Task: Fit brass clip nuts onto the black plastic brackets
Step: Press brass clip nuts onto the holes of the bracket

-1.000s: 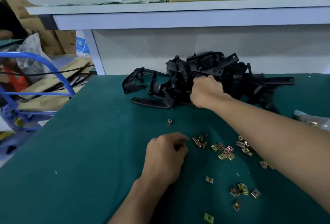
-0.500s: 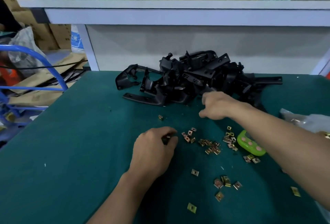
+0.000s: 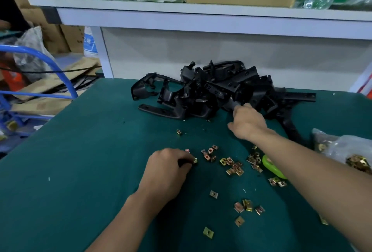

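R hand (image 3: 248, 123) on blk bracket (image 3: 228, 101)

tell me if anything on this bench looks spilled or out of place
Clip nuts lie strewn loose over the green mat rather than in the bag at the right edge. The brackets are a tangled heap at the back. Nothing looks broken.

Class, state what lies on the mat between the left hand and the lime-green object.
Head view: loose brass clip nuts lie scattered on the green mat between the left hand and the lime-green object.
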{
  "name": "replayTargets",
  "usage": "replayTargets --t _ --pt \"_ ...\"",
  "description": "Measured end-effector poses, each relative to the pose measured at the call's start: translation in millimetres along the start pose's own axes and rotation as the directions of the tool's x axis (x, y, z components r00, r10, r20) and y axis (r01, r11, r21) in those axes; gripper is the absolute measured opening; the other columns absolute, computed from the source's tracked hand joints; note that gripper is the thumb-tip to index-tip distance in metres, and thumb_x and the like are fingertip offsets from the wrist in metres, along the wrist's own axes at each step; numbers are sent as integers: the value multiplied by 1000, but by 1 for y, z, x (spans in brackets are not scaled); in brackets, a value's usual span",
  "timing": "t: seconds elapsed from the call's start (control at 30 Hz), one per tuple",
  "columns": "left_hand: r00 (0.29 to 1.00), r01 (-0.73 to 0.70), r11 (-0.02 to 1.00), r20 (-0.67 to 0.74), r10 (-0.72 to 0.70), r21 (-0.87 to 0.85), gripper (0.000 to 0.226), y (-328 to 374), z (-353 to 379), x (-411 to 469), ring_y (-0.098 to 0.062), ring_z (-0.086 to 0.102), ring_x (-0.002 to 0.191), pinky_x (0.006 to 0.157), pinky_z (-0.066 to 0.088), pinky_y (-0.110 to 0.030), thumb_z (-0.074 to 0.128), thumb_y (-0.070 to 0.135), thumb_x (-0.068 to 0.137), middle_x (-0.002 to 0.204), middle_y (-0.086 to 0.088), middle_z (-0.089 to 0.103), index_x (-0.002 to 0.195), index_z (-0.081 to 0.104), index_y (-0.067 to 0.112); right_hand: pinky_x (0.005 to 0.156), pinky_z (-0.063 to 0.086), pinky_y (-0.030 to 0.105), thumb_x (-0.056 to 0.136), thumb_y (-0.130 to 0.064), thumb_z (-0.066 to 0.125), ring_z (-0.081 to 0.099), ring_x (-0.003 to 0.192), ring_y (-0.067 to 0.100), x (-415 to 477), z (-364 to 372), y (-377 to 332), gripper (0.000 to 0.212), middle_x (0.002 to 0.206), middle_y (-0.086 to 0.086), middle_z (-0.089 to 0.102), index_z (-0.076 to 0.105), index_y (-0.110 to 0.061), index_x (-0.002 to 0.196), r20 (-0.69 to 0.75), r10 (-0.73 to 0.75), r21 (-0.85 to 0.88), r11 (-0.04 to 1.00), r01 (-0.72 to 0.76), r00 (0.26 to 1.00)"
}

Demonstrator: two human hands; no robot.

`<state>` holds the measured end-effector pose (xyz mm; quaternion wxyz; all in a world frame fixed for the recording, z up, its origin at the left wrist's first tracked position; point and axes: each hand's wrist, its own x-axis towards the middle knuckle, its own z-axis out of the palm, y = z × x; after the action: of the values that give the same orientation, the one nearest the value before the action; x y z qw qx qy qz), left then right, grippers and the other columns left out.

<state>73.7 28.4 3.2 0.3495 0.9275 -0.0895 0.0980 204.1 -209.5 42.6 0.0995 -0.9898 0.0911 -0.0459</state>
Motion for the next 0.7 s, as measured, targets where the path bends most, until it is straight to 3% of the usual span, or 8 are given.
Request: replayTargets --t 0.07,0.13,0.27,0.4,0.47,0.53,0.63,0.7 --pt "999 -23 999 -29 22 -31 25 2 4 0 27 51 87 81 40 4 72 16 88 94 33 70 100 77 38 79 46 39 91 -48 69 56 107 32 6 -3 0 54 130 10 49 52 -14 128 -111 108 71 992 -101 988" --pt "998 -28 998 -53 25 -57 33 3 7 0 27 52 87 79 37 6 70 10 88 89 36 64 103 76 39 81 46 41 89 -55 68 57 117 36 17 -6 2 69 133 13 53 42 -12 137 -98 282 199 945 -258 954" --pt "998 -44 997 -56 40 -65 43 0 14 3 23 53 90 81 34 7 65 2 90 103 25 69 111 75 38 68 44 38 91 -44 72 64 101 37 34 -6 4 66 118 16 64 38 -10 137 12 460 389 816 -428 888" --pt "993 -6 982 -120 -18 -189 39 -1 12 6 19 57 98 79 46 -3 66 9 95 95 42 62 117 71 41 49 36 30 86 -28 77 52 64 26 44 -4 5 73 85 9 55 34 -12 142 50 517 421 765 -488 854" --pt "993 17 976 -111 -42 -217 38 0 10 7 22 56 99 79 49 -5 65 10 97 93 51 57 118 70 41 47 35 30 85 -30 76 49 63 25 44 -5 3 74 101 12 62 33 -13 144 57 534 450 741 -499 844" --pt "994 8 979 -104 -30 -206 35 1 10 8 29 51 99 80 39 5 65 11 97 92 47 56 119 73 37 52 44 32 87 -31 70 53 69 27 44 -7 1 74 113 12 61 32 -12 148 64 527 530 702 -477 847" --pt "997 -21 982 -74 7 -188 24 1 10 9 28 53 95 77 36 6 67 15 96 86 44 58 110 77 32 59 49 32 87 -18 61 58 75 24 33 -22 -1 55 103 9 63 50 -8 140 171 518 766 465 -444 838" --pt "999 -16 984 -43 8 -178 18 2 10 8 24 55 93 75 38 5 71 18 94 82 42 60 99 78 33 49 37 28 80 -12 59 45 62 20 8 -36 -3 25 85 5 57 62 -10 104 189 495 862 331 -385 848"
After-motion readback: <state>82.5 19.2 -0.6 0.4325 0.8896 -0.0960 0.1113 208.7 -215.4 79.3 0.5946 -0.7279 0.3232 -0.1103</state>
